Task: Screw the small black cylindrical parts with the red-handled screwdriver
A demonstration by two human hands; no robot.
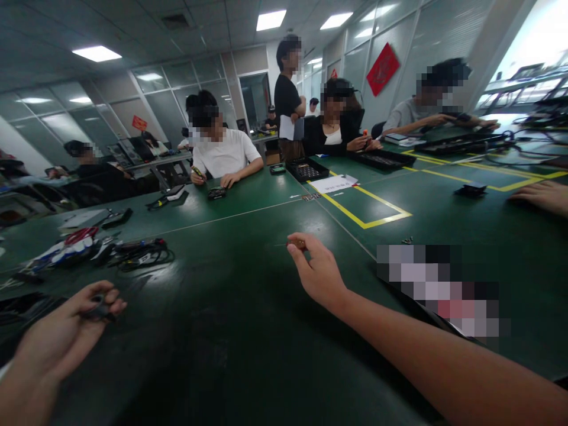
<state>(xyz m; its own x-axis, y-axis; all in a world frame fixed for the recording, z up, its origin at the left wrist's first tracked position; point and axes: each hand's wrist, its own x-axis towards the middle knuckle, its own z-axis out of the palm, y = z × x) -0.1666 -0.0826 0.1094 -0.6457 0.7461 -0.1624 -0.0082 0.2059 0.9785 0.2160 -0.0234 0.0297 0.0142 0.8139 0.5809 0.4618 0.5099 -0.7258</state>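
My right hand (322,272) is closed around a small screwdriver (296,242) above the green table (195,355). Its handle looks brownish, and a thin shaft points left; the fingers cover part of the handle. At the lower left, my left hand (66,322) is curled around a small dark object (97,307). The fingers hide much of that object, so its kind cannot be made out. The two hands are well apart.
Bundled cables (142,253) lie at the left. A blurred-out flat item (437,290) lies right of my right hand, near small screws (407,241). Black trays (308,170) and yellow tape (386,220) are farther back. Several people sit around; another person's hand (544,195) rests at the right.
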